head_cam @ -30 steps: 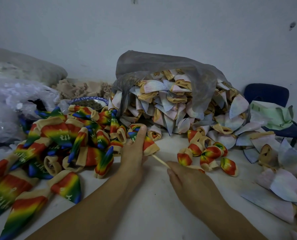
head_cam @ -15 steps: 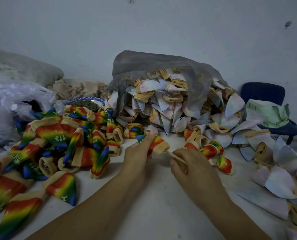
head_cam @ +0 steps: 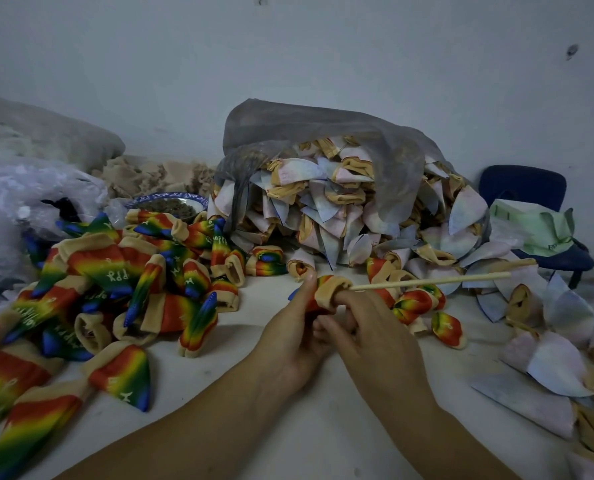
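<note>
My left hand (head_cam: 290, 336) grips a small rainbow fabric cone (head_cam: 326, 289) with a tan cuff, held just above the white table. My right hand (head_cam: 375, 336) meets it from the right, a finger pushed into the tan cuff opening. A thin wooden stick (head_cam: 430, 281) sticks out to the right from the cuff, level over the table; which fingers hold it is hidden. Finished rainbow cones (head_cam: 115, 289) lie heaped on the left. A few rounded rainbow pieces (head_cam: 416, 306) sit just right of my hands.
A grey plastic bag (head_cam: 323, 140) spills pale inside-out cones (head_cam: 326, 209) behind my hands. More pale pieces (head_cam: 558, 362) lie at right. A blue chair (head_cam: 524, 188) holds green fabric (head_cam: 534, 226). A blue-rimmed bowl (head_cam: 167, 204) and clear bags (head_cam: 29, 195) stand at the back left.
Both hands have lifted the rainbow cone and come together. The stick now juts out to the right from the cuff, and my right finger has gone into the opening.
</note>
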A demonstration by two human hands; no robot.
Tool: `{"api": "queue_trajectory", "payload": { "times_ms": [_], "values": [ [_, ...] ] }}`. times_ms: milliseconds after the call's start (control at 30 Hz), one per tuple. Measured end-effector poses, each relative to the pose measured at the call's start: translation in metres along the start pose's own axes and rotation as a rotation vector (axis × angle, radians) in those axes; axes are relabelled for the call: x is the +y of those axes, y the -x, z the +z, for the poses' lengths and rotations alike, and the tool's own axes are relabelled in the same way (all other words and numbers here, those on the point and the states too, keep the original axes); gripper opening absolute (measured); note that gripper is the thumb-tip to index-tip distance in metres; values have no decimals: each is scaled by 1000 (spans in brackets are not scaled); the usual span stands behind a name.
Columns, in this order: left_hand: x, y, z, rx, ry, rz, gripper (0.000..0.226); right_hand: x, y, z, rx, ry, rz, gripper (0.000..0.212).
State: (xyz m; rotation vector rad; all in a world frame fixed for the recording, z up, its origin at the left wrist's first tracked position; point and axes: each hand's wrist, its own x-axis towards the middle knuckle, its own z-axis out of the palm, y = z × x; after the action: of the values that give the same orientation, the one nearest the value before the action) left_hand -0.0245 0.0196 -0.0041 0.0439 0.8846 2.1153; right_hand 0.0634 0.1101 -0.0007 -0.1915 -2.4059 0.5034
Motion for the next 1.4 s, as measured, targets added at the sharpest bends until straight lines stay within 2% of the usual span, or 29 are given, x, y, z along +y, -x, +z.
{"api": "queue_trajectory", "payload": {
  "times_ms": [167,333,500,633,733,800,900,933,1033,1133,1200,1300,1400],
  "values": [
    [-4,-1,-1,-7,-80,-16,41,-3,1,0,-2,24,-22,7],
    [3,-7,-7,106,0,120,43,-11,-1,-7,42,88,-138,23],
    [8,-10,-10,120,-3,151,41,-5,1,-11,5,38,-105,13],
    [22,-10,-14,143,38,251,44,1,-1,-26,216,129,-141,26],
    [21,-9,-13,131,-47,296,42,9,-4,-36,318,280,-51,32],
    [19,-10,-13,145,-134,310,44,16,-6,-40,216,354,37,34],
    [18,-12,-15,164,-227,344,42,26,-7,-37,-92,328,145,45],
    [18,-13,-16,170,-241,353,41,29,-6,-35,-148,325,145,45],
    [19,-14,-17,150,-284,358,40,34,-7,-32,-172,304,122,35],
    [19,-12,-18,15,-423,347,45,37,-10,-35,-190,303,138,31],
    [17,-12,-19,-42,-495,327,39,37,-9,-37,-184,316,133,32],
    [18,-13,-20,6,-564,341,37,36,-9,-38,-179,336,129,33],
    [18,-14,-19,119,-759,416,40,35,-8,-36,-176,347,148,31]
  ]
}}
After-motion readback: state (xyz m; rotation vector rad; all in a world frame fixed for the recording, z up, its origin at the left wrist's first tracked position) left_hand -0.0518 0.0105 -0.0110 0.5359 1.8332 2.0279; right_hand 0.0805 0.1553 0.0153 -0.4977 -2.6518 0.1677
